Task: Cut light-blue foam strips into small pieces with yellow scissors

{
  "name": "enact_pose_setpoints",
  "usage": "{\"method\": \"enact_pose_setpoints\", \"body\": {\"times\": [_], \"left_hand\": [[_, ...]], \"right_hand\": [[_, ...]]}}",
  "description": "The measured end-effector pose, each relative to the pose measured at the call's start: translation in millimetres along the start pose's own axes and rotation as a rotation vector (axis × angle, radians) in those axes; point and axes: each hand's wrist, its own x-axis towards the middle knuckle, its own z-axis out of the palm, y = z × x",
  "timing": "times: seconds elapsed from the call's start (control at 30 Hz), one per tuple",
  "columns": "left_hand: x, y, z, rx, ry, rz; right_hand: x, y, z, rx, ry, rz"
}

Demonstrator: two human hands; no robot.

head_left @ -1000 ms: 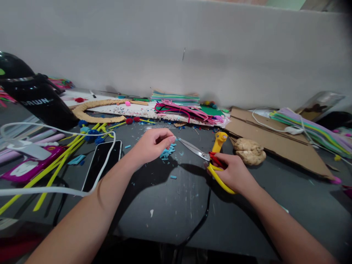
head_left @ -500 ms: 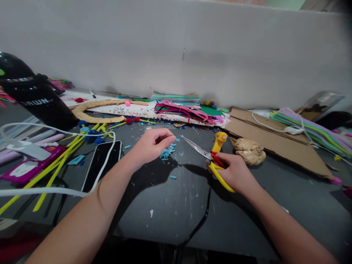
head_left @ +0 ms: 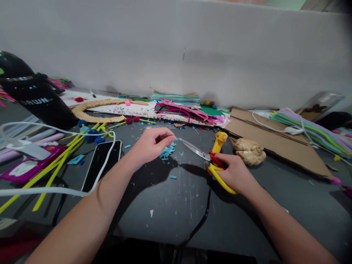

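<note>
My left hand [head_left: 156, 144] pinches a small light blue strip [head_left: 177, 139], whose end shows past the fingertips. Yellow and red handled scissors [head_left: 194, 149] are in my right hand [head_left: 232, 170], with their blade tips at the strip's end. Under my left fingertips lies a pile of small light blue pieces [head_left: 167, 152] on the dark tabletop [head_left: 165, 212]. One loose blue piece [head_left: 173, 177] rests nearer to me. Just behind my right hand stands a yellow glue gun [head_left: 219, 142], its black cord running toward the table's front edge.
A phone [head_left: 103, 165], yellow strips [head_left: 66, 154], a white cable [head_left: 49, 190] and a black bottle [head_left: 41, 102] are on the left. To the right are a lumpy beige object [head_left: 249, 151] and cardboard [head_left: 277, 146]. Pink pipe cleaners [head_left: 184, 110] lie at the back.
The scissors have moved slightly left, bringing their tips to the blue strip at my left fingertips. My left hand has barely moved.
</note>
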Motion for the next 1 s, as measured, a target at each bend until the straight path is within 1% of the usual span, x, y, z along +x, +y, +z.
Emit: {"method": "enact_pose_setpoints", "body": {"times": [0.27,0.53,1.0], "left_hand": [[0.9,0.5,0.7,-0.001,0.000,0.007],[0.1,0.6,1.0,-0.022,0.001,0.003],[-0.3,1.5,0.7,-0.006,-0.020,-0.015]], "right_hand": [[2.0,-3.7,-1.8,-0.004,-0.028,0.010],[0.3,-7.5,-5.1,0.114,-0.012,0.089],[1.7,-2.7,-1.6,0.014,-0.048,0.021]]}}
